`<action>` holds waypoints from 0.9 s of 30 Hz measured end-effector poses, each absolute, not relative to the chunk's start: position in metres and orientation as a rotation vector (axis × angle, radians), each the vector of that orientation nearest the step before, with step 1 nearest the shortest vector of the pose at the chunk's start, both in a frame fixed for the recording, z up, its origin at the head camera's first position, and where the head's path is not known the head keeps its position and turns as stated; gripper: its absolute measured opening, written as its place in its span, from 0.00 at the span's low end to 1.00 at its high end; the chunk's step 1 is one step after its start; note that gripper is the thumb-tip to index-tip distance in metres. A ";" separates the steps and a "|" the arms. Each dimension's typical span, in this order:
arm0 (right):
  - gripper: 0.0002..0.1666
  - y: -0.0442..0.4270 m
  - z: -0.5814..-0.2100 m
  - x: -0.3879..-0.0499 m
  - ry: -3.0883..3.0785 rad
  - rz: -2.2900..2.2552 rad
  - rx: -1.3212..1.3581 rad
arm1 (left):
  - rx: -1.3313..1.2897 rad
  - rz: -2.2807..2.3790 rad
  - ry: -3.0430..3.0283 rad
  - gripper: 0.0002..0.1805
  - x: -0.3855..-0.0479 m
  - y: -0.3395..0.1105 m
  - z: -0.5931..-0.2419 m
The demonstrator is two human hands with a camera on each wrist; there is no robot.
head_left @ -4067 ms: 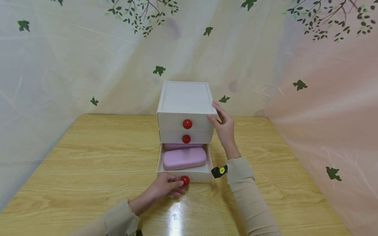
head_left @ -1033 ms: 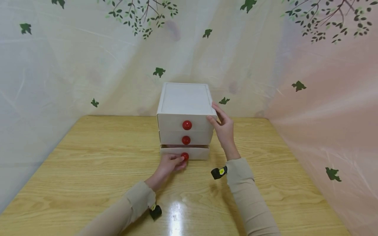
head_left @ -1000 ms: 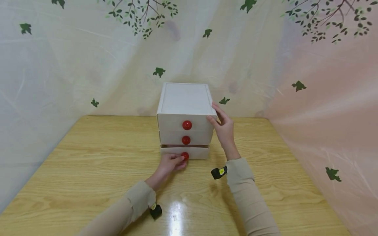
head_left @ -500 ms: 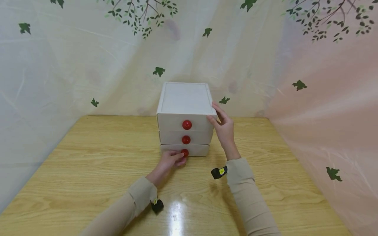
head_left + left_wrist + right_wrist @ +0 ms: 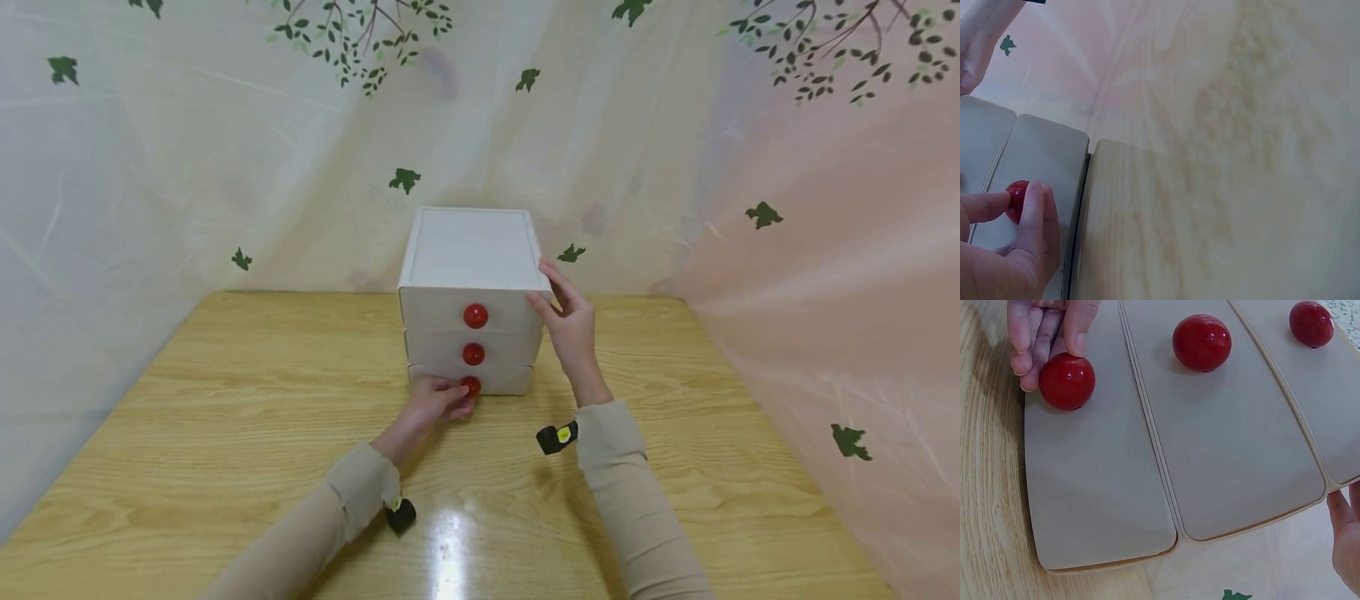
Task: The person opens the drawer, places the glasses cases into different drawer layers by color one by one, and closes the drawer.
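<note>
A small white drawer unit (image 5: 472, 250) with three drawers, each with a round red knob, stands on the wooden table. The bottom drawer (image 5: 507, 381) sits flush with the others. My left hand (image 5: 431, 404) pinches its knob (image 5: 1067, 382) between thumb and fingers, as the left wrist view also shows. With my right hand (image 5: 573, 333) I hold the unit's upper right front corner, thumb at the front edge and fingers along the side. The middle knob (image 5: 1202, 342) and top knob (image 5: 476, 316) are untouched. The drawers' insides are hidden.
The wooden table (image 5: 225, 433) spreads around the unit. Behind it hangs a pale curtain (image 5: 322, 167) printed with leaves and branches, pinkish on the right. A black wrist device (image 5: 557, 438) sits by the right cuff, another (image 5: 401, 517) by the left.
The bottom drawer, first pulled out with pinkish-purple oblong cases showing inside, has slid back in, my left hand moving forward with its knob. My right hand has stayed at the corner.
</note>
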State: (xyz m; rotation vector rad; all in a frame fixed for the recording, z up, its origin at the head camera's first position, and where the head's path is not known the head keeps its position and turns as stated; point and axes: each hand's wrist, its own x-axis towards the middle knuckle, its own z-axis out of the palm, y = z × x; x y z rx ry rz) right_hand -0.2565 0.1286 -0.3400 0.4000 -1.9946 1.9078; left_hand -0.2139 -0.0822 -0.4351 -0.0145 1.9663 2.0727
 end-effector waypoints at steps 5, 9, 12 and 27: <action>0.31 0.128 -0.340 -0.256 -2.001 1.908 0.397 | -0.026 2.061 1.981 0.12 -0.215 -0.083 -0.433; 0.31 0.127 -0.339 -0.256 -2.006 1.905 0.398 | -0.017 2.048 1.984 0.13 -0.216 -0.085 -0.434; 0.31 0.128 -0.340 -0.257 -2.008 1.907 0.410 | -0.002 2.032 1.994 0.13 -0.216 -0.086 -0.435; 0.30 0.145 -0.342 -0.256 -2.122 1.809 0.516 | 0.067 1.959 2.019 0.17 -0.206 -0.113 -0.431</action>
